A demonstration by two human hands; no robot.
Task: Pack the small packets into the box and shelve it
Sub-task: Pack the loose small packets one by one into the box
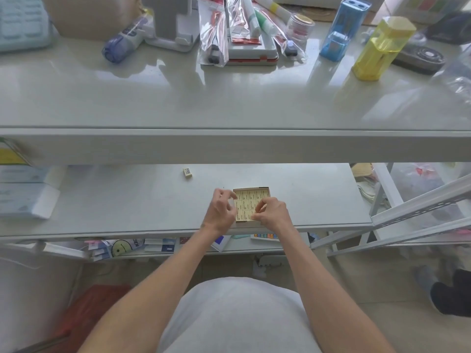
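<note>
The box (pixel 252 203) sits on the lower shelf (pixel 127 200), full of yellow packets (pixel 248 200). The left hand (pixel 221 210) curls loosely at its edge. The right hand (pixel 271 212) pinches a packet. The writing is too blurry to read. One loose packet (pixel 187 172) lies apart.

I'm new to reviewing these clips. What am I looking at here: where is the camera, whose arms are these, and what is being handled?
There is no machine: the camera sits on a person's head and looks down at their own bare arms. Both hands work over a small open box on the lower shelf. It is filled with rows of pale yellow packets. The left hand is at the box's left edge; the right hand pinches at a packet near the front. One loose packet lies apart, farther back on the shelf. The upper shelf carries unrelated stationery, such as a yellow plastic case.
</note>
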